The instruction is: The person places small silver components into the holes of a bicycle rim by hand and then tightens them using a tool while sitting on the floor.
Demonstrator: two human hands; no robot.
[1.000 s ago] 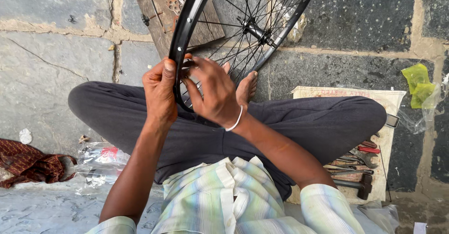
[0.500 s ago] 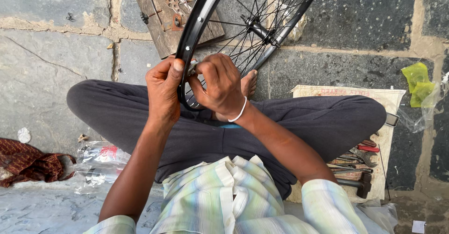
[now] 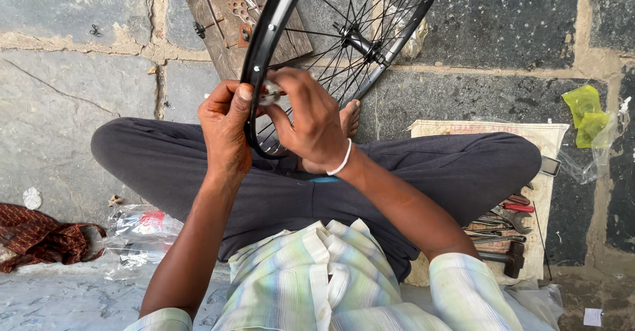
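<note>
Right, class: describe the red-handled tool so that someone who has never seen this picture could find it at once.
Start at the person's right knee and drop to the pale sack spread on the stone floor beside it. A cluster of tools lies there, mostly dull grey metal. The pliers sit at its top edge, the only tool with bright red handles.

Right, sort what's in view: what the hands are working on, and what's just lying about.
In hand:
- bicycle wheel rim, held by left hand
- small metal part at the rim, in right hand grip

Lying about:
- hand tools on the sack
- wooden board with spanners
- red cloth
- green plastic scrap
</note>
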